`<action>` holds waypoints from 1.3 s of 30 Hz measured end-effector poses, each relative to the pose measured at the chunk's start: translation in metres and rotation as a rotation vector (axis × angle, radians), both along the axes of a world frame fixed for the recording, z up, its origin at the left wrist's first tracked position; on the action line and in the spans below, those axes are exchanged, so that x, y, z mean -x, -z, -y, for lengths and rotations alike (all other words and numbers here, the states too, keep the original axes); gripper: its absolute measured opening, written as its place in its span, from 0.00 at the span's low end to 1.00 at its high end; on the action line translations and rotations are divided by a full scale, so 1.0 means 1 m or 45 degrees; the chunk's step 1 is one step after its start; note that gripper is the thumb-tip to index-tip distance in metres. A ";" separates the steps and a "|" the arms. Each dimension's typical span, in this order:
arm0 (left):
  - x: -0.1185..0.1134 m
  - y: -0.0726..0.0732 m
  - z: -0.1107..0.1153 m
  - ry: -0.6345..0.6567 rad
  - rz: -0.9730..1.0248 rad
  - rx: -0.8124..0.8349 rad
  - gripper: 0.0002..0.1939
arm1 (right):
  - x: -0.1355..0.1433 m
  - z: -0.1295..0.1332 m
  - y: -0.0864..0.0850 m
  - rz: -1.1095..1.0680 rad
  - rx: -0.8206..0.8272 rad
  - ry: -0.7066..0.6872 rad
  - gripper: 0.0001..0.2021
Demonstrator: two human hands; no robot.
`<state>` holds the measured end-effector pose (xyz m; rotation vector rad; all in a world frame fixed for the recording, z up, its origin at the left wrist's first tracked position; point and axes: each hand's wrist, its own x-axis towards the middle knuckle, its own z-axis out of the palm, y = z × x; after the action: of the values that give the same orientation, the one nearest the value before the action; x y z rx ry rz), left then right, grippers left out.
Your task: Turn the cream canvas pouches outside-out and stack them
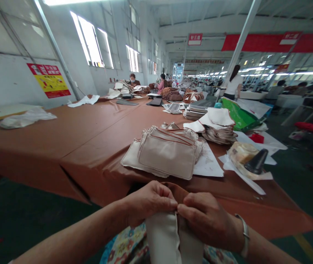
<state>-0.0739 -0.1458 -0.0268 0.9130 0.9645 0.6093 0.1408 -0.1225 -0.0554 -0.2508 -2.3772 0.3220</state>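
A cream piece with a raised seam hangs over the lap, below the table's front edge. My left hand pinches its top edge beside the seam, thumb and forefinger together. Close against it on the right, my right hand grips the same piece, fingers curled; a bracelet is on that wrist. Brown material shows between and behind the hands. Just beyond them, a stack of cream stitched panels rests on the brown-covered table.
White paper lies beside the stack. Another pile of pieces stands behind right, near a green bag. A dark cone lies near the right edge. A plastic bag is far left. Several people are in the background.
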 end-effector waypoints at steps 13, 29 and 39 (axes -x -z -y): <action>0.006 -0.015 0.004 0.143 -0.014 -0.335 0.20 | -0.002 -0.004 -0.023 -0.041 1.702 -0.209 0.18; 0.006 -0.032 -0.004 0.190 -0.359 -0.691 0.22 | 0.004 -0.015 -0.028 -0.024 1.283 -0.079 0.18; 0.002 -0.022 0.000 0.067 -0.002 -0.201 0.25 | 0.008 -0.025 -0.007 -0.172 1.468 -0.169 0.17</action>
<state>-0.0761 -0.1457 -0.0047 1.0760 0.9003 0.6465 0.1330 -0.0977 -0.0480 -0.5572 -1.8182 1.6862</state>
